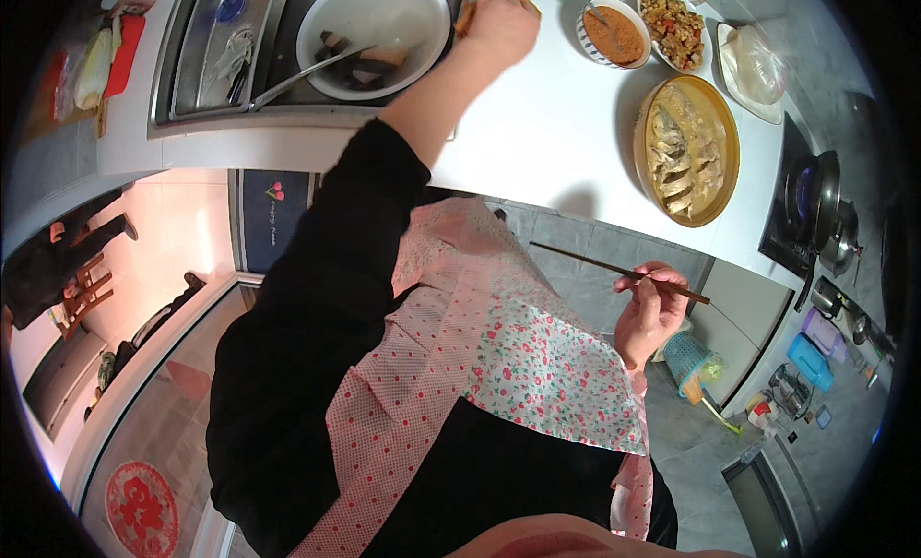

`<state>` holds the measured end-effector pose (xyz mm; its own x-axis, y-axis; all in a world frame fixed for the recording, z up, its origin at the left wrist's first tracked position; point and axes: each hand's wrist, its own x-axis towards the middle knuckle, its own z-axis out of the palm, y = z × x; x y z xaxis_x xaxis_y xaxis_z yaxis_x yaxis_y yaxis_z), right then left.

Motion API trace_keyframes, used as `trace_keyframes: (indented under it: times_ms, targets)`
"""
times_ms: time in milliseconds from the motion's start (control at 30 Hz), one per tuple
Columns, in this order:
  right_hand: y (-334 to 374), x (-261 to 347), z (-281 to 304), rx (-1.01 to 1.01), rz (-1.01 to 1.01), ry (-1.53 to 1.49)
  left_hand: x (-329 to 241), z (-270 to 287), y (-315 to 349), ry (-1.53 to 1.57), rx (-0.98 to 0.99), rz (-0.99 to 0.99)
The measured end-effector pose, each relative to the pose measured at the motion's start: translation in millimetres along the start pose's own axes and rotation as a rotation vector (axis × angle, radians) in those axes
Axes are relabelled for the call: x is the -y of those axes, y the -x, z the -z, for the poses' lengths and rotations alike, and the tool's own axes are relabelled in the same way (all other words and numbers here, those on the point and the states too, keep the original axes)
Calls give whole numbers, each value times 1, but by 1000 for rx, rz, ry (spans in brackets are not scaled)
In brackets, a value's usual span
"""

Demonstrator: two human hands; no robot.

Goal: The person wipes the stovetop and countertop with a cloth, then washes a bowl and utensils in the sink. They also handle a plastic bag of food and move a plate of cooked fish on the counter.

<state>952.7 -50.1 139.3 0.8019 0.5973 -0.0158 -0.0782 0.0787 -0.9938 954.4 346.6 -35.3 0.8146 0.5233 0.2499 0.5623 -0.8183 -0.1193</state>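
Observation:
My left hand reaches across the white counter beside the sink and bears down on an orange-brown cloth. Its edges show on both sides of the hand; most of my fingers are hidden beneath. Lower right, in front of the counter, my right hand pinches a pair of dark brown chopsticks, their thin ends pointing left. The chopsticks touch nothing else. Nearest the left hand is a large white bowl in the sink, with dark pieces and a long-handled utensil in it.
On the counter stand a yellow bowl of fish pieces in sauce, a bowl of orange-brown sauce, a plate of chopped food and a plate with a plastic-covered item. A black pan sits on the stove at right.

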Motion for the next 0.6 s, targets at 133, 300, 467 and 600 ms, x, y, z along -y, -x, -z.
trace_keyframes:
  times_ms: [133,300,467,600]
  targets:
    - [12,-9,-5,-196,-43,6,-38,27,92,64,-16,40]
    - [165,-52,-141,98,-59,72,120,111,384,312,-131,-74]
    - [150,-15,-204,-46,22,-12,188,128,392,634,-63,-384]
    - [173,5,-203,167,6,40,306,167,441,678,-123,-438]
